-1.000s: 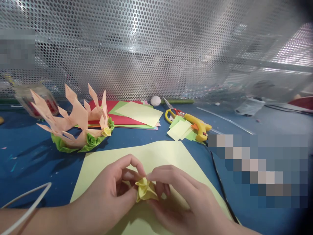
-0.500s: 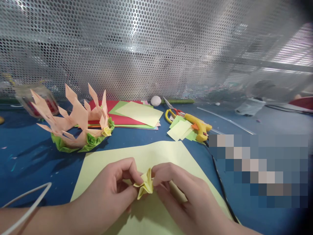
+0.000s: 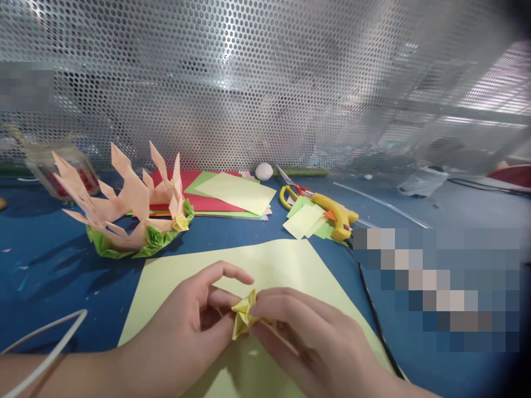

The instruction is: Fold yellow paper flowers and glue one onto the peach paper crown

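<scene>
A small folded yellow paper flower point(image 3: 244, 316) is held between my two hands, above a large pale yellow-green sheet point(image 3: 166, 287). My left hand point(image 3: 199, 326) pinches its left side with the thumb and a finger, while the index finger is lifted off. My right hand point(image 3: 315, 331) grips its right side between thumb and fingers, hiding part of it. Beyond my left hand stands a peach paper crown point(image 3: 135, 193) with tall points and a green crumpled base, which bears another yellow paper flower point(image 3: 181, 223).
Coloured paper sheets point(image 3: 236, 190) lie behind the large sheet. To their right are scissors point(image 3: 292, 185), small paper squares point(image 3: 305, 220) and a yellow glue gun point(image 3: 341, 215) with a black cord point(image 3: 375, 309). A glass jar point(image 3: 62, 171) stands back left; a perforated metal screen point(image 3: 249, 83) rises behind.
My left index finger has lifted off the flower. The flower has turned and moved slightly left, and my right hand has shifted left and closed further over it.
</scene>
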Available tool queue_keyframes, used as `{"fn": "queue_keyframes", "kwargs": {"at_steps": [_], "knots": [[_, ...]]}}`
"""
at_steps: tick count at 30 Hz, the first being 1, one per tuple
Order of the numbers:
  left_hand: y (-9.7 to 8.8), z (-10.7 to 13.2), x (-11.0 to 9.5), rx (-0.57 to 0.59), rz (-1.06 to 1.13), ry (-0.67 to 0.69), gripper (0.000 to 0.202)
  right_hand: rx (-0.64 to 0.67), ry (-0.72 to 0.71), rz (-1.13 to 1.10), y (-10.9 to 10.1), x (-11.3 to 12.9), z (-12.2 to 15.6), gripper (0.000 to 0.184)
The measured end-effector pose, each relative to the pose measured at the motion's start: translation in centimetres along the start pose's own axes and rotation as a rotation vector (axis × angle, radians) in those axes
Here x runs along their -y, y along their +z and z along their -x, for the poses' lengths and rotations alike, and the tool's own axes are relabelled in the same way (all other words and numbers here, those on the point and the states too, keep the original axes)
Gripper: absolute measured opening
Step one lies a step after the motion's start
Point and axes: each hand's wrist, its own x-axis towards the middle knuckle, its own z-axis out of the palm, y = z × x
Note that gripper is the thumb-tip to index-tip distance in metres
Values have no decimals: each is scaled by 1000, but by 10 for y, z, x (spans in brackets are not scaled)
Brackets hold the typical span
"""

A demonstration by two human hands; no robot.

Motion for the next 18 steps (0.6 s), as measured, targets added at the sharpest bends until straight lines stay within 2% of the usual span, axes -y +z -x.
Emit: {"fn": "queue_keyframes", "kwargs": {"at_steps": [4,7,14,18], "knots": [[0,1,2,32,-21,47,22,18,-80,102,-2,-1,1,16],[0,0,4,33,-52,80,19,15,-88,123,-2,0,2,16],[-2,-1,7,21,-5,26,28,118,-168,137,-7,3,0,27],[-2,-2,9,47,-50,20,34,100,-176,163,-11,3,-1,27]]}}
